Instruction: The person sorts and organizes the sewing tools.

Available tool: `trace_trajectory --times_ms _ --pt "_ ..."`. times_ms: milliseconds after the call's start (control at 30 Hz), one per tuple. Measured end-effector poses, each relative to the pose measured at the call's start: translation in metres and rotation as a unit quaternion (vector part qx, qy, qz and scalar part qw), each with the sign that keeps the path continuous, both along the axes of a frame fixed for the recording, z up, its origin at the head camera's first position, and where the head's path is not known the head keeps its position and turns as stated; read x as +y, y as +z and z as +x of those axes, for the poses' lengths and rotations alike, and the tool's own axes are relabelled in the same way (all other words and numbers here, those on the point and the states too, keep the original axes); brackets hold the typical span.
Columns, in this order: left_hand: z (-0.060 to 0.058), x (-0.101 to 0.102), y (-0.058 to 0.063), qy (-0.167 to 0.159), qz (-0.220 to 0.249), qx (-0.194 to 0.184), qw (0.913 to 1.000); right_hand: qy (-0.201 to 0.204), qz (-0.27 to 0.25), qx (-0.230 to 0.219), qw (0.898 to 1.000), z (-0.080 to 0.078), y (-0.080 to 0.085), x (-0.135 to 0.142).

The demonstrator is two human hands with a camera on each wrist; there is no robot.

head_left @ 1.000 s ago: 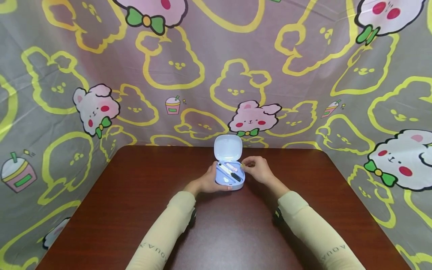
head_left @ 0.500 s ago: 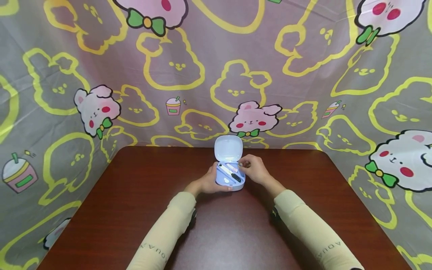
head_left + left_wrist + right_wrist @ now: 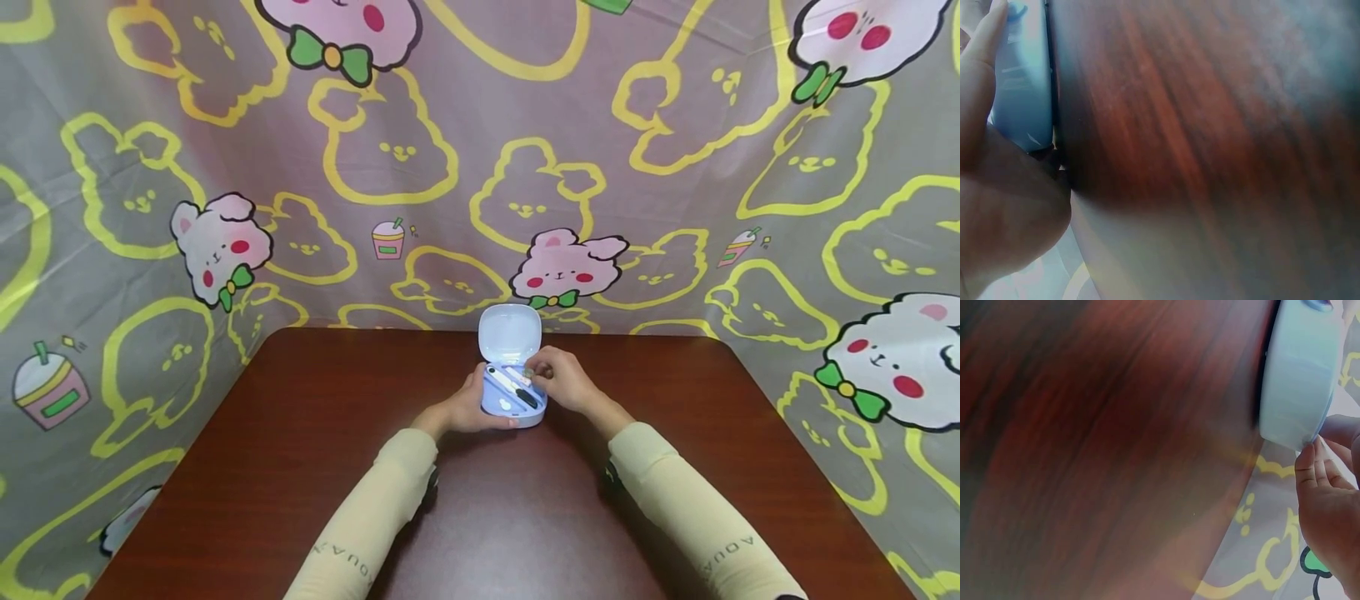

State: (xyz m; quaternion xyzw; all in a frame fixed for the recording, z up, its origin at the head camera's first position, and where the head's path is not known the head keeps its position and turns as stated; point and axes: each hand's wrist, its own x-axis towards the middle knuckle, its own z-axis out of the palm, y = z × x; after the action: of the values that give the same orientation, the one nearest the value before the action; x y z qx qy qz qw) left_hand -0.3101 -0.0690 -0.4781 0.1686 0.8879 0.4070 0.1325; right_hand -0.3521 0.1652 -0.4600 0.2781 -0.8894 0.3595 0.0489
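A small pale-blue case (image 3: 530, 419) stands on the table with its rounded lid (image 3: 510, 334) raised at the back. My left hand (image 3: 467, 408) grips its left side, thumb along the front wall. In the blue insert lie a slim white tool with a black end (image 3: 515, 388) and a small white piece (image 3: 505, 405). Over the right rear of the insert, my right hand (image 3: 566, 379) pinches a tiny greenish-yellow piece (image 3: 528, 373); I cannot tell its kind. Those fingers partly cover a pink-and-white item. From the right wrist view, the right hand's fingers are at the case's (image 3: 1300, 375) far end.
The dark reddish-brown wooden table (image 3: 322, 467) ends at a back edge just behind the case. Patterned grey cloth (image 3: 420, 108) with yellow outlines and rabbit faces hangs around the back and sides.
My right hand has moved left from beside the case's right edge to over the insert, carrying the tiny piece. The left hand keeps its grip on the case.
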Motion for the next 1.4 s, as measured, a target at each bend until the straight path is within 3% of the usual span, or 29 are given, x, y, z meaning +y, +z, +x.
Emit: trace_trajectory --times_ms 267,367,600,767,867,1033,1167,1400 --pt "0.0 0.0 0.001 -0.002 0.009 -0.002 1.0 -0.023 -0.039 -0.01 0.999 0.001 0.002 0.006" --pt "-0.002 -0.003 -0.001 0.011 0.018 -0.007 0.9998 -0.041 -0.04 -0.014 0.998 0.001 0.006 0.01" --pt "-0.015 -0.007 0.008 0.11 0.046 0.027 0.9925 -0.089 -0.036 -0.048 0.994 -0.006 0.023 0.016" --pt "-0.025 -0.005 0.019 0.176 0.099 0.081 0.976 -0.092 -0.038 -0.097 0.99 -0.012 0.034 0.013" --pt "-0.03 -0.003 0.026 0.199 0.136 0.092 0.9662 -0.08 -0.05 -0.128 0.987 -0.014 0.041 0.01" --pt "-0.037 0.001 0.038 0.185 0.177 0.074 0.9638 -0.052 -0.074 -0.152 0.984 -0.017 0.05 0.006" --pt "-0.04 0.002 0.042 0.176 0.176 0.054 0.9671 -0.042 -0.08 -0.156 0.984 -0.02 0.052 0.005" --pt "-0.04 0.003 0.045 0.179 0.182 0.055 0.9653 -0.035 -0.094 -0.156 0.983 -0.02 0.051 0.007"
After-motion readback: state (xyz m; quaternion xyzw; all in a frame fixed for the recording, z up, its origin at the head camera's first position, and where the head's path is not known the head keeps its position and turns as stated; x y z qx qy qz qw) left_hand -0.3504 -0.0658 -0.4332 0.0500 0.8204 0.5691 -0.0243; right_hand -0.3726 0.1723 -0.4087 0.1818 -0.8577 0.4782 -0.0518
